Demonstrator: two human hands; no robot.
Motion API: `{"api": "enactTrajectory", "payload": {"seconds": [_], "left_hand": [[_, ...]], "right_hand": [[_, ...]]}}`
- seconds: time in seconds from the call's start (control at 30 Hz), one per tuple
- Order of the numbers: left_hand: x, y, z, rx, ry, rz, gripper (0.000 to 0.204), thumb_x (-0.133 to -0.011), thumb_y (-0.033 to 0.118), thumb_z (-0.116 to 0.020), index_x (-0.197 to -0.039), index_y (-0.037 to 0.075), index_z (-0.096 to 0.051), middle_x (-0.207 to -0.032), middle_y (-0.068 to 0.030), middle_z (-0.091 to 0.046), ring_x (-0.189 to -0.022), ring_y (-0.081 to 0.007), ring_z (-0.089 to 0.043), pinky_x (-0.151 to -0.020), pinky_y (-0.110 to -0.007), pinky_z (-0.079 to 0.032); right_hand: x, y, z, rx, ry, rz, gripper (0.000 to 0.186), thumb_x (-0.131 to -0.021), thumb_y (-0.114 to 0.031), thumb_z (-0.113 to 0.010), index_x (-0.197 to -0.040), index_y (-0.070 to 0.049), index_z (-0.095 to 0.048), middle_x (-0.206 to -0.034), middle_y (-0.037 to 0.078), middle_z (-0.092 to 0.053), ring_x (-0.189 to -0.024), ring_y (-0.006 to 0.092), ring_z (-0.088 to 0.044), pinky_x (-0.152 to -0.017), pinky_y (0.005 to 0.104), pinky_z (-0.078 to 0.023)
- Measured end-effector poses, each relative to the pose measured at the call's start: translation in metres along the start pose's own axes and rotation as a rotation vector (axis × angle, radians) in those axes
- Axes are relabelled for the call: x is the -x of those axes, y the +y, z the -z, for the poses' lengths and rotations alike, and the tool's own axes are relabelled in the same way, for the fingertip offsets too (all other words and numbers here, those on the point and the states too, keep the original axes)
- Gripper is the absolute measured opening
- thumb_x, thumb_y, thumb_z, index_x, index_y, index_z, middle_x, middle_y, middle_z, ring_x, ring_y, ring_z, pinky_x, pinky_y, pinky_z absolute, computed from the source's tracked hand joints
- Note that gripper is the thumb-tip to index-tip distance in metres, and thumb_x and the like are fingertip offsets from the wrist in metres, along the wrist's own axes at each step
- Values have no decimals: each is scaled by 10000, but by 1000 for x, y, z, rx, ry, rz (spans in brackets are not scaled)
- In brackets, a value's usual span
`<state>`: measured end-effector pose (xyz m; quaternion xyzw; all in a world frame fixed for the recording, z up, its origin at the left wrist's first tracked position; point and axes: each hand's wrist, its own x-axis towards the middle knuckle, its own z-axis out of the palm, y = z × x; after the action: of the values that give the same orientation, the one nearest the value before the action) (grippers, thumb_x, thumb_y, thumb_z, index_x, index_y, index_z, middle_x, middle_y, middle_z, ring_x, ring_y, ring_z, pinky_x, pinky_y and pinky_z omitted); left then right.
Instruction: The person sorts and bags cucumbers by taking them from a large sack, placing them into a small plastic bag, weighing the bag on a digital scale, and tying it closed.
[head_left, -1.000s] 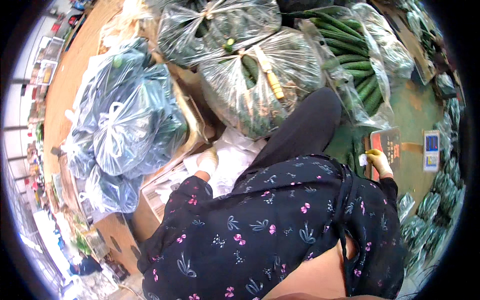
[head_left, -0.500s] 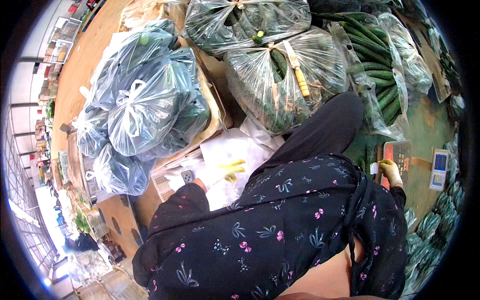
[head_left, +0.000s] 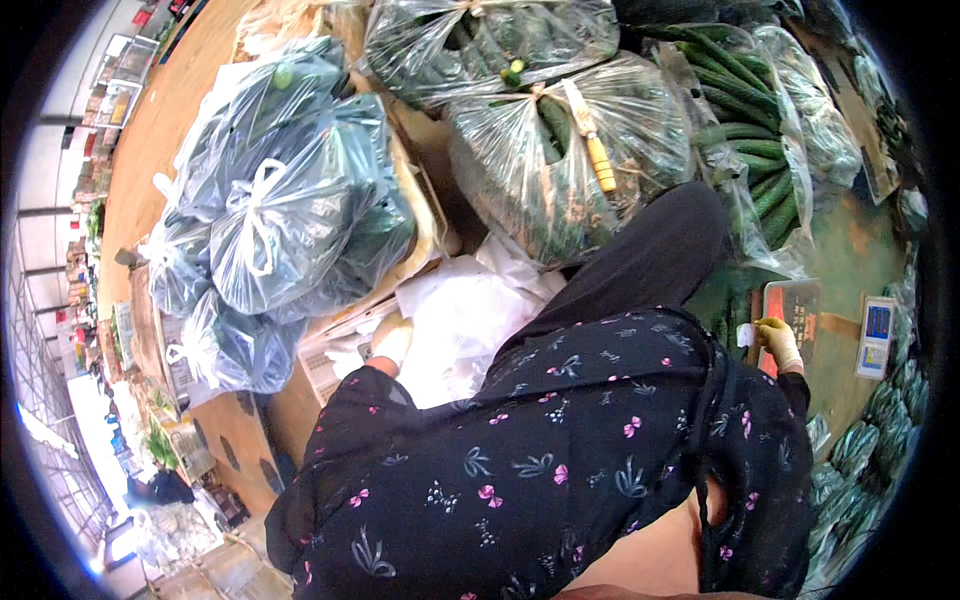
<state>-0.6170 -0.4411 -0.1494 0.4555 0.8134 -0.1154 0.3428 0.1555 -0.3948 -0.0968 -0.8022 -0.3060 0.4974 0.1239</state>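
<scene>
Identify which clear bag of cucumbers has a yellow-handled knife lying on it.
The middle clear bag, just beyond the person's dark knee; the yellow-handled knife rests on top. The neighbouring bags carry none.

The garment filling the lower middle is black, scattered with small pink flowers and pale blue-grey leaf sprigs. The left hand wears a cream glove; the right hand wears a yellowish one. The clear bags at the top hold dark green cucumbers, and a knife lying on one has a yellow handle. The tied bags toward the left look bluish-grey and translucent. The crumpled plastic sheets in the box are white. The scale has a red face, and the floor beneath it is green.
</scene>
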Motion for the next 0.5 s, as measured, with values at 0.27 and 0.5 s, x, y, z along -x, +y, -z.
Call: {"api": "enactTrajectory", "payload": {"seconds": [0.27,0.5], "left_hand": [[-66,-32,-47,36,-20,84,599,-752,423,-626,-1179,11,-545,-1101,-187,-611,-1051,-294,-580,-895,-376,-442],[-64,14,-39,-375,10,-397,324,-810,315,-484,-860,50,-665,-858,-195,-653,-765,-336,-637,-715,-418,-503]], "right_hand": [[-9,18,-10,-7,15,155,178,-786,-70,-598,-940,12,-639,-758,68,-631,-642,149,-579,-598,272,-466],[-3,14,-9,-112,22,111,171,-789,-51,-573,-935,10,-637,-733,52,-612,-617,142,-557,-575,262,-449]]}}
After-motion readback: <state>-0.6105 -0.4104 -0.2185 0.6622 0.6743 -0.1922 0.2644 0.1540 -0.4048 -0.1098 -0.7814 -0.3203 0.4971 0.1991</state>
